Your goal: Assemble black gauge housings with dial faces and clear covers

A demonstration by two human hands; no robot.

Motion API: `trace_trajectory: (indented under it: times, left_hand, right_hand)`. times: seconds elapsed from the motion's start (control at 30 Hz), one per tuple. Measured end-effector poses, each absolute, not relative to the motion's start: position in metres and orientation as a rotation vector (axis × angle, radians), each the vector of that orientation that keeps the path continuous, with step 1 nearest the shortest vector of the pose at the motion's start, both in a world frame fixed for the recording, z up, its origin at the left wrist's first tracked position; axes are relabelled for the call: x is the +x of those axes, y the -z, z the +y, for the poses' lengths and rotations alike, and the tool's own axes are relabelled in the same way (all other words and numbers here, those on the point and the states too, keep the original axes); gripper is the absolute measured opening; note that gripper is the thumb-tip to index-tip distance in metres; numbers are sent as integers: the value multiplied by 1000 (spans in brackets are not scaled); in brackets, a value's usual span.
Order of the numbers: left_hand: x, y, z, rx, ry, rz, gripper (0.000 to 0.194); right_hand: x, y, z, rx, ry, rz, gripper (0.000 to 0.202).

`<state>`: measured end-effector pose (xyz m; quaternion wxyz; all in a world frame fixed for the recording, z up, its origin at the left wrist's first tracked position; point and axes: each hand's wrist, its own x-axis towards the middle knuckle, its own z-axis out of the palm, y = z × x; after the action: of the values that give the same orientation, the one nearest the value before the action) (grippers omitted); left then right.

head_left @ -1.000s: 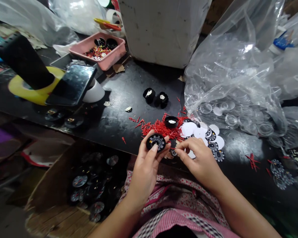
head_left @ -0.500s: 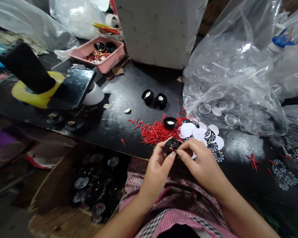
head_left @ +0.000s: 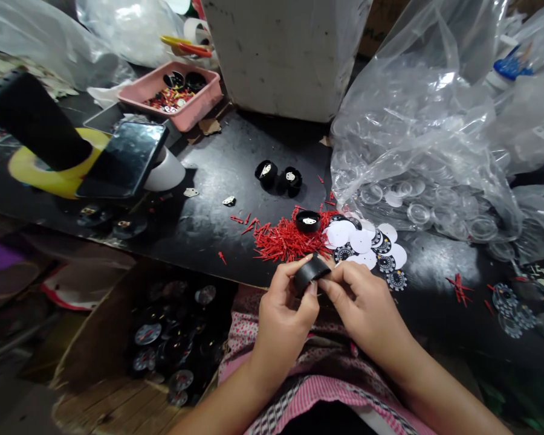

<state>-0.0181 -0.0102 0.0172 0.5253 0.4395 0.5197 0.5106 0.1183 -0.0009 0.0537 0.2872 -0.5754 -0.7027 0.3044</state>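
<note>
My left hand [head_left: 286, 308] grips a small round black gauge housing [head_left: 309, 272] between thumb and fingers, its outer side wall turned up and its face tipped away from view. At the right edge of the housing, the thumb and fingertips of my right hand [head_left: 358, 293] are pinched together against it. Just beyond my hands lies a heap of red pointers [head_left: 283, 240], with another black housing [head_left: 307, 221] resting on it. White discs and printed black dials [head_left: 361, 241] overlap beside the heap. Two more black housings [head_left: 290, 181] stand farther back.
A clear bag of transparent covers [head_left: 417, 175] takes up the right rear. At left are a phone [head_left: 123, 160], yellow tape roll [head_left: 20, 172] and pink tray [head_left: 199, 109]. A large pale box [head_left: 281, 60] stands behind. Below the table edge, a carton [head_left: 86, 362] holds finished-looking gauges.
The housing has turned in my fingers: its printed dial and red pointer faced me before, and now its black side wall shows. The view has shifted slightly.
</note>
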Motion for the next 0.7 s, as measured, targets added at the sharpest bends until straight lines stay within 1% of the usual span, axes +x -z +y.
trace_trajectory:
  times: [0.1, 0.17, 0.23, 0.3, 0.37, 0.53, 0.63, 0.7]
  left_hand:
    - [-21, -17, -9, 1029, -1189, 1233, 22]
    - [-23, -15, -6, 912, -1123, 1152, 20]
    - [-24, -14, -4, 738, -1051, 1026, 24]
    - [-25, -12, -3, 608, -1005, 929, 35]
    - [-26, -10, -3, 580, -984, 931, 41]
    - [-21, -13, -7, 693, -940, 1114, 39]
    - [-12, -20, -7, 517, -920, 1140, 39]
    - [-7, -21, -6, 357, -923, 1094, 43]
  right_hand:
    - [118, -53, 0, -1559, -799, -1886, 22]
    - [120, -55, 3, -1555, -802, -1935, 24]
    - [125, -57, 7, -1475, -766, -2007, 22]
    - [130, -57, 10, -1372, -638, -2081, 13]
    - [134, -55, 14, -1318, -485, -2176, 12]
    - [134, -50, 19, -1324, -254, -2383, 16]
    - [130, -51, 21, -1365, -257, -2374, 15]
    - [127, -53, 21, -1457, -358, -2277, 11]
